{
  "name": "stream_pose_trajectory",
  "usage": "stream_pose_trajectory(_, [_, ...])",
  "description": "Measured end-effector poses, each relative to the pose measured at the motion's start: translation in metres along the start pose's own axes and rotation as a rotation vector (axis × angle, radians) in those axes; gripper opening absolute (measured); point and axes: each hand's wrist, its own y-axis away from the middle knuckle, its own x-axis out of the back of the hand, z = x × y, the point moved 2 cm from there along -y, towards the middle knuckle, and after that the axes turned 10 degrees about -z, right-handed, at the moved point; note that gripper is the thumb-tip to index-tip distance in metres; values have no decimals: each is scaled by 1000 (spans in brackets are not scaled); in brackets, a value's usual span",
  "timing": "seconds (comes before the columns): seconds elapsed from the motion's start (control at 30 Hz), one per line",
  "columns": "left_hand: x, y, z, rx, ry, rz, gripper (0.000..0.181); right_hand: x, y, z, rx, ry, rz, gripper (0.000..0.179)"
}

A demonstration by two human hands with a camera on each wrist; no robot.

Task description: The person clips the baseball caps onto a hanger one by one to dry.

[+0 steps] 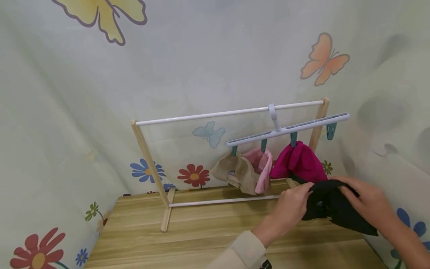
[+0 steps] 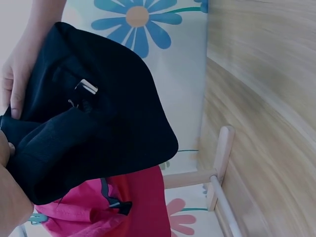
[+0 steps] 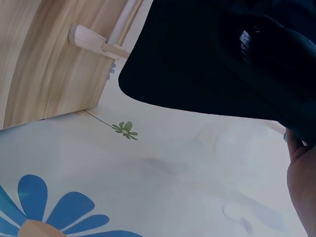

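Note:
Both hands hold a black cap (image 1: 330, 203) in front of the right part of the rack. My left hand (image 1: 290, 205) pinches its left edge, and my right hand (image 1: 371, 201) grips the right side with the thumb over the fabric. A metal buckle (image 2: 89, 87) shows on the cap in the left wrist view. Just behind it, a magenta cap (image 1: 299, 162) hangs from a green clip (image 1: 293, 139). Pink (image 1: 265, 168) and beige (image 1: 236, 172) hats hang further left on the same white hanger (image 1: 289, 129). The rightmost green clip (image 1: 330, 131) holds nothing.
The hanger hooks over the white top bar (image 1: 205, 116) of a wooden rack (image 1: 149, 164). This rack stands on a wood-grain table (image 1: 141, 239). Behind is a pale wall covering (image 1: 188, 67) printed with butterflies and flowers, which also runs close along the right side.

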Motion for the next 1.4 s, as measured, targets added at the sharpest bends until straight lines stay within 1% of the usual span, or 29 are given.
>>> stream_pose_trajectory(0.03, [0,-1,1,-3,1,1,24,1,0,1,-6,3,-10,31])
stream_pose_trajectory(0.1, [0,-4,2,-13,0,1,22,4,1,2,-16,1,-34,25])
stream_pose_trajectory(0.23, [-1,-7,5,-24,-3,11,19,7,1,2,-22,-20,-67,31])
stream_pose_trajectory(0.37, [-3,-11,9,-34,-2,18,19,11,2,3,-37,-25,-54,34])
stream_pose_trajectory(0.47, [-4,-14,12,-44,1,8,20,15,4,4,-54,4,-32,28])
stream_pose_trajectory(0.57, [-4,-18,15,-43,34,-21,21,19,5,5,-57,35,-8,22])
stream_pose_trajectory(0.67, [-3,-24,18,-41,71,-48,24,25,5,6,-46,63,9,28])
stream_pose_trajectory(0.73, [-2,-29,21,-48,91,-54,27,31,4,8,-46,80,17,31])
stream_pose_trajectory(0.87, [-1,-42,29,-67,78,-31,29,42,2,13,-47,82,35,29])
stream_pose_trajectory(0.97, [0,-50,33,-70,71,-16,26,48,-1,19,-30,79,52,40])
stream_pose_trajectory(1.07, [2,-56,35,-65,83,-14,24,51,-4,23,-15,94,55,52])
stream_pose_trajectory(1.13, [4,-60,36,-61,88,-17,23,53,-7,26,-15,111,53,48])
stream_pose_trajectory(1.23, [8,-66,36,-55,71,-22,23,55,-11,29,-22,125,48,35])
stream_pose_trajectory(1.3, [10,-70,36,-60,60,-30,24,58,-13,31,-25,131,51,28])
stream_pose_trajectory(1.4, [12,-74,36,-80,28,-24,23,62,-18,32,-28,137,43,22])
